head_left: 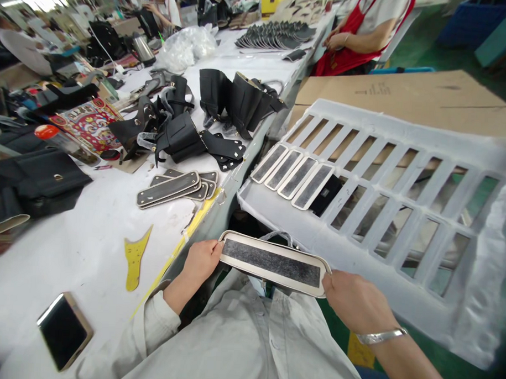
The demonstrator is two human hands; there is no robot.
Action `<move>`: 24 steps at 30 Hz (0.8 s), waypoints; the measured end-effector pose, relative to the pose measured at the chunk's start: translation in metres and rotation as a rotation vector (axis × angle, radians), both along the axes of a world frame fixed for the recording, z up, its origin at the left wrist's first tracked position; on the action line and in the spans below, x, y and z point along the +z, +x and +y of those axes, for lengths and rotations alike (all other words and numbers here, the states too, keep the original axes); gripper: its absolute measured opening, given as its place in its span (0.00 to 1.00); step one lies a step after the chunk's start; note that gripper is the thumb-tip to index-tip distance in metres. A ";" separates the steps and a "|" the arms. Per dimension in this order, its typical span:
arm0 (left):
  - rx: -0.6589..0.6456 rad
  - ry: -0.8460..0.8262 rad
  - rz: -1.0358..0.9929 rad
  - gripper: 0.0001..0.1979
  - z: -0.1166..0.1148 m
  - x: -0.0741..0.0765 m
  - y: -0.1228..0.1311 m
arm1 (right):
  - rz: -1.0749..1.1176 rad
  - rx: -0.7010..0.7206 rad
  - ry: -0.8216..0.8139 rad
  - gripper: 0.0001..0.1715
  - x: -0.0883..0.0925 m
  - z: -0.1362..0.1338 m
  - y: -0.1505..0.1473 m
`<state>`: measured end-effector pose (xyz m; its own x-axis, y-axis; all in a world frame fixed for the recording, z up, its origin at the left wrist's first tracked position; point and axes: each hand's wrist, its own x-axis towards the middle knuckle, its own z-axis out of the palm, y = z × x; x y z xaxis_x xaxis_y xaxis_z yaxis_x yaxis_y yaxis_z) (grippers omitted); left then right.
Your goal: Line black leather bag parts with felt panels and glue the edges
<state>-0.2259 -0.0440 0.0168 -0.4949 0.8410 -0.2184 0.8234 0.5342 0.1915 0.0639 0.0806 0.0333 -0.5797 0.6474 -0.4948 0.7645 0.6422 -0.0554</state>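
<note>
**Handling the strip**

1. Position. I see the cream-edged strip [273, 263], a long panel with rounded ends and a dark grey centre. It is held nearly level above my lap, just in front of the near edge of the white slotted rack [273, 209].
2. Grip. My left hand [200, 260] is closed on the left end. My right hand [354, 303] is closed on the right end.
3. Recommended practice, in my judgement. Grip by the cream rim only, with thumbs off the grey face. Support both ends evenly so the strip does not sag or twist.

**Surroundings**

- Four matching strips [293, 174] lie side by side in the rack's near-left slots.
- A stack of darker strips [174, 188] lies on the tabletop [89, 250] to the left.
- A yellow template [135, 257] and a phone [64, 329] lie nearer to me.

**Limits of view**

- The strip's underside and the fingers beneath it are hidden.
- I cannot identify the dark item [325, 195] in the slot beside the fourth strip.
- The rack's right end is blurred.
- A co-worker in a red apron [353, 49] is cut off at the top edge.
</note>
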 end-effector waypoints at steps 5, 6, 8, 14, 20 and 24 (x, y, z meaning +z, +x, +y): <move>-0.013 0.038 -0.048 0.22 -0.003 -0.003 -0.002 | 0.011 -0.046 0.006 0.17 0.003 0.000 -0.001; -0.016 0.042 -0.054 0.22 -0.004 -0.003 -0.002 | 0.013 -0.037 0.005 0.17 0.004 0.000 -0.001; -0.030 0.049 -0.067 0.21 -0.006 -0.004 -0.002 | 0.007 -0.020 0.006 0.17 0.006 -0.001 -0.002; -0.056 0.073 -0.158 0.24 -0.010 -0.004 -0.005 | -0.019 -0.001 -0.003 0.17 0.009 -0.003 -0.003; 0.322 0.231 -0.771 0.25 -0.012 -0.009 -0.017 | -0.003 -0.023 0.008 0.19 0.006 -0.002 -0.002; 0.567 0.328 -1.286 0.19 -0.012 -0.022 -0.025 | -0.002 -0.070 -0.020 0.19 0.004 0.000 -0.002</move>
